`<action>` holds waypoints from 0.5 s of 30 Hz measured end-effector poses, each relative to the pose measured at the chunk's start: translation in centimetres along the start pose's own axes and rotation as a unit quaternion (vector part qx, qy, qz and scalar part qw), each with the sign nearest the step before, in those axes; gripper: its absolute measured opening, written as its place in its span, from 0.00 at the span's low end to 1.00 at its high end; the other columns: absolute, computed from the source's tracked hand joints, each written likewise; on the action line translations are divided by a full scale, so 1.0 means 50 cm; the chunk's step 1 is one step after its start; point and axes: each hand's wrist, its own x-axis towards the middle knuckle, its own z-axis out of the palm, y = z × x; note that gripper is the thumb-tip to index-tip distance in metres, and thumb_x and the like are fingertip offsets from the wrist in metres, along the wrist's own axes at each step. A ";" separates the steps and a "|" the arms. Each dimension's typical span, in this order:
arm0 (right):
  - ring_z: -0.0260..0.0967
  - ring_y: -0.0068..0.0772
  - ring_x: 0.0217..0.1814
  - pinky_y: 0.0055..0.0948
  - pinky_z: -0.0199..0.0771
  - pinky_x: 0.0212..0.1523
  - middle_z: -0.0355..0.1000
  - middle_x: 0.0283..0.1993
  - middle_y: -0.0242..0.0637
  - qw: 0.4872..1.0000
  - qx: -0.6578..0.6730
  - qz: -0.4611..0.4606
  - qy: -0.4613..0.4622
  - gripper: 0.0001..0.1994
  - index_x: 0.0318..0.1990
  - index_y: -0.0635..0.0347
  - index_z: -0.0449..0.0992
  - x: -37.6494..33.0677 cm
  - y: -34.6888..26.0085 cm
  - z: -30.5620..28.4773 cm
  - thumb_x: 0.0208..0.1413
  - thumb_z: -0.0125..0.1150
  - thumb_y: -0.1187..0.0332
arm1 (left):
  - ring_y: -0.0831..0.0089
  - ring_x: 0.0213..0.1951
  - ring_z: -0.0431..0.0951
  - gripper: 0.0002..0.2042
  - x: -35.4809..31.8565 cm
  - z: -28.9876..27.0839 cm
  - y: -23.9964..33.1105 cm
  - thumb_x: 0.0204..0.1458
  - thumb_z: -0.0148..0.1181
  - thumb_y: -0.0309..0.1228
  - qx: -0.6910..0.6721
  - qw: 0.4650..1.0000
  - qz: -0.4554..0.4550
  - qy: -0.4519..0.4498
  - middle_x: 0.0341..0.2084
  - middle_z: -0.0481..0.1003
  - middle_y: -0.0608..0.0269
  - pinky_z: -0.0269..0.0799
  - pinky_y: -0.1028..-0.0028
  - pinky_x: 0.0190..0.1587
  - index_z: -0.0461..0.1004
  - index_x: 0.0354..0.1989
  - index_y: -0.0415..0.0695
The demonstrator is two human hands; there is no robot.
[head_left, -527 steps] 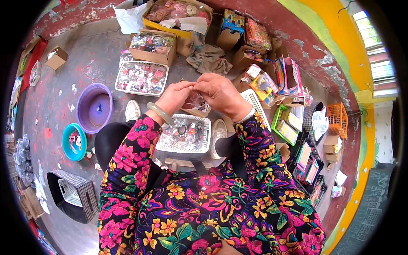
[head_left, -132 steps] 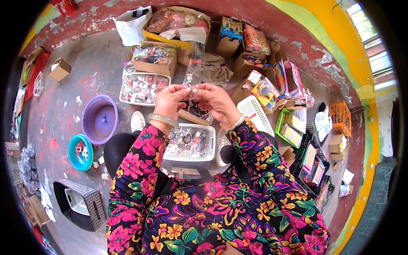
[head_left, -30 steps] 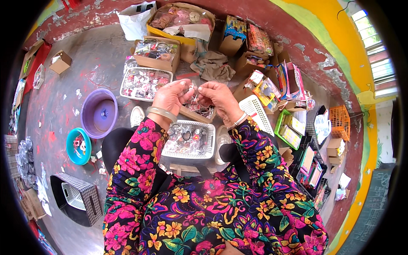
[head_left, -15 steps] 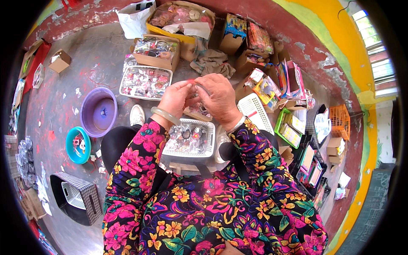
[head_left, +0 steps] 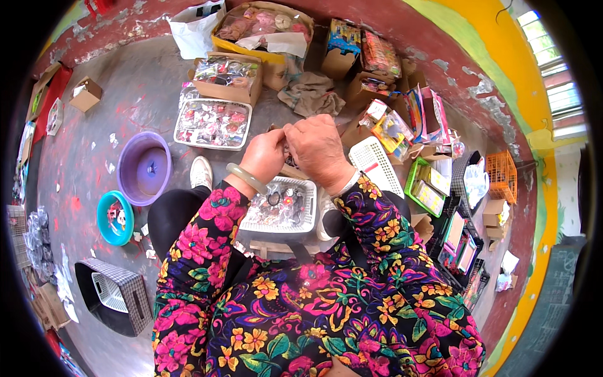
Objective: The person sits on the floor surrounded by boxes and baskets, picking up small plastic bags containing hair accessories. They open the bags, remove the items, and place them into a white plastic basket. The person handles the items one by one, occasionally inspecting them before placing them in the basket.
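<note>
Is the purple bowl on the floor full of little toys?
No, the purple bowl is nearly bare inside, with only one tiny dark thing at its bottom, while the white basket under the hands holds the small pieces.

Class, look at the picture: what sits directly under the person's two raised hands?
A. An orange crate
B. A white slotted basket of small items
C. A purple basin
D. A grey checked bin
B: the white slotted basket lies on the lap right below the left hand and right hand.

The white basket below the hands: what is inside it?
The white basket holds many small shiny items, some red or pink. The left hand and right hand cover its far edge.
</note>
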 end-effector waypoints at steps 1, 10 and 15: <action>0.66 0.34 0.29 0.31 0.59 0.35 0.66 0.22 0.31 1.000 0.007 0.002 0.003 0.04 0.27 0.55 0.71 0.001 -0.002 -0.001 0.39 0.55 0.71 | 0.47 0.30 0.70 0.08 -0.001 -0.001 -0.003 0.47 0.52 0.28 -0.003 1.000 -0.003 0.004 0.24 0.70 0.42 0.67 0.65 0.30 0.70 0.34 0.37; 0.65 0.35 0.28 0.33 0.58 0.31 0.66 0.20 0.31 0.989 0.134 0.033 0.048 0.03 0.20 0.53 0.71 -0.005 0.025 0.016 0.42 0.53 0.69 | 0.77 0.34 0.74 0.11 0.000 -0.010 0.050 0.53 0.40 0.21 -0.268 0.944 -0.188 -0.048 0.33 0.73 0.64 0.72 0.80 0.37 0.71 0.38 0.36; 0.67 0.37 0.29 0.34 0.59 0.32 0.68 0.21 0.33 0.995 0.096 0.037 -0.010 0.03 0.21 0.53 0.72 0.002 0.020 0.010 0.42 0.53 0.68 | 0.77 0.34 0.74 0.11 0.000 -0.014 0.047 0.53 0.41 0.21 -0.251 0.949 -0.185 -0.049 0.33 0.73 0.63 0.72 0.79 0.38 0.71 0.38 0.36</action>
